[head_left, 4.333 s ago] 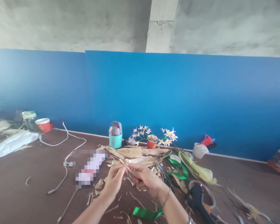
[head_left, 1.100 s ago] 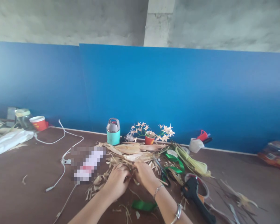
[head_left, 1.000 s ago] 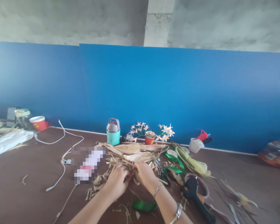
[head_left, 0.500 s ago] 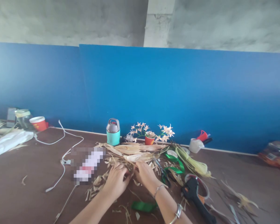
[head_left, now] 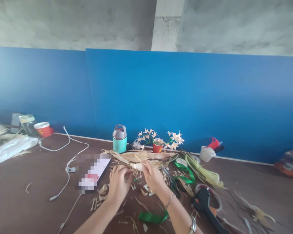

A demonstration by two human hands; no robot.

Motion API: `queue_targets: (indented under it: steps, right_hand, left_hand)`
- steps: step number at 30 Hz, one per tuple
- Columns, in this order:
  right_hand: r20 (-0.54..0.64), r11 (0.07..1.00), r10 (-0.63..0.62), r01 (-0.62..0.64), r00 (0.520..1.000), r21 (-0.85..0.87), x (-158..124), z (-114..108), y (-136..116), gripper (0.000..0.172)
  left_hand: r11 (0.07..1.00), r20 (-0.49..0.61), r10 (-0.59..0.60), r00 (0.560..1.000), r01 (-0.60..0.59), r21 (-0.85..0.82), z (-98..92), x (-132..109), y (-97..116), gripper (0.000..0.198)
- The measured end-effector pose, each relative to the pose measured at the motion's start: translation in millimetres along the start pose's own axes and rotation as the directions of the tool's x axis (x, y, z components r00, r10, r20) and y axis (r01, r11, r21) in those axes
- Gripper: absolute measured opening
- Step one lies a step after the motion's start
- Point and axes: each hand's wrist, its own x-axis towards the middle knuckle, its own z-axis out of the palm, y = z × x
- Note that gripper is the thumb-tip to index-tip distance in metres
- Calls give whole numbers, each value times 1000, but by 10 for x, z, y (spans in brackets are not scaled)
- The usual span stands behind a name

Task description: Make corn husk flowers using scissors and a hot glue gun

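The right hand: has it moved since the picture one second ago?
Yes. The right hand moved slightly forward, away from the green ribbon strip, toward the pile of dried tan husks.

Flask behind husks

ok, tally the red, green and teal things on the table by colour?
Red: 4 (cup, flower pot, handled item by the wall, reddish bag)
Green: 2 (ribbon strip, ribbon loop)
Teal: 1 (flask)
Total: 7
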Motion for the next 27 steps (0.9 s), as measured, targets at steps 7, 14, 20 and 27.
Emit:
queue_targets:
  steps: [7, 14, 20, 27]
  right_hand:
    - [436, 800, 15, -272, 900, 535, -51, -96, -125, 47]
    - [623, 401, -68, -551, 779, 732, -54, -157, -111, 44]
    - [677, 260, -187, -629, 712, 733, -24, -166, -8, 47]
    - [673, 369, -78, -606, 735, 704, -48, -177, -96, 44]
  left_hand:
    - [904, -6, -114, 993, 101, -415, -10, 74, -45, 19]
    - [694, 224, -271, 936, 351, -628, -91, 46, 75, 22]
    - [707, 227, -26, 973, 179, -684, -174, 42, 123, 23]
    - [726, 276, -84, 958, 248, -642, -160, 35, 115, 34]
